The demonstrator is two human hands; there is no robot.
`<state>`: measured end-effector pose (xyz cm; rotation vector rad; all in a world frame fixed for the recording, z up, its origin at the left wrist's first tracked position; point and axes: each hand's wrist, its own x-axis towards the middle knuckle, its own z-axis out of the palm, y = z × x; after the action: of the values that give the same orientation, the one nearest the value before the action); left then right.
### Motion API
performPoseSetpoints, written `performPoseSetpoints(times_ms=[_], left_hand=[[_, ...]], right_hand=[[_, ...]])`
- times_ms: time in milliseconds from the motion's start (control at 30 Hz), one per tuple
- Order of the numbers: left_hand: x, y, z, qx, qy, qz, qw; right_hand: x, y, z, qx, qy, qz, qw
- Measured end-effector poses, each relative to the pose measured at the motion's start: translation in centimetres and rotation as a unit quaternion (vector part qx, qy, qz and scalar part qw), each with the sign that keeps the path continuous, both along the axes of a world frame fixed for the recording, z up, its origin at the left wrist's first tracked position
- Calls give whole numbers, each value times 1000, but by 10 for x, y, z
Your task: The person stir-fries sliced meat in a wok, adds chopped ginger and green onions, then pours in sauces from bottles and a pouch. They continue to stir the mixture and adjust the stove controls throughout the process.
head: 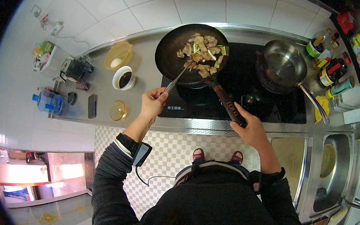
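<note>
My left hand (153,103) grips a thin metal utensil (176,80), seemingly chopsticks or tongs, whose far end touches the food in a dark wok (170,52). Browned pieces of meat (200,52) with green and white scallion pieces lie mostly in the right half of the wok. The wok's brown wooden handle (229,105) slants down to the right, and my right hand (249,126) is closed around its end. The wok is over the left part of a black glass cooktop (281,111).
A steel pan (282,62) stands on the cooktop's right. Left are a yellow basket (128,54) holding a white item, a white cup (132,81) of dark liquid, a glass bowl (118,110) and a phone (92,106). Sauce bottles (333,72) and a sink (337,172) are at right.
</note>
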<state>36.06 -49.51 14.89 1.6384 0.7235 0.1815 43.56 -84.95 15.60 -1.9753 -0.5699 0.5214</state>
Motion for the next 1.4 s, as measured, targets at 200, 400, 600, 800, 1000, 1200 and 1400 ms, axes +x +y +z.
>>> performPoseSetpoints(times_ms=[200, 400, 600, 800, 1000, 1200, 1400], left_hand=[[-16, 18, 10, 375, -30, -57, 925], [-17, 25, 77, 606, -49, -134, 782], [-2, 57, 124, 656, 77, -134, 739], [22, 119, 109, 290, 150, -136, 935], [42, 82, 32, 52, 70, -95, 992], [22, 62, 19, 118, 18, -92, 989], [-25, 75, 66, 298, -23, -144, 943]], right_hand=[[-3, 2, -6, 22, -22, -17, 999], [-4, 0, -1, -6, -20, -19, 1000], [-4, 1, 2, -20, -12, -28, 999], [0, -1, 4, -6, 39, -9, 999], [0, 0, 0, 24, 45, -11, 999], [-1, 0, -4, 25, 15, -20, 999], [-2, 1, -3, -12, 0, -20, 1000]])
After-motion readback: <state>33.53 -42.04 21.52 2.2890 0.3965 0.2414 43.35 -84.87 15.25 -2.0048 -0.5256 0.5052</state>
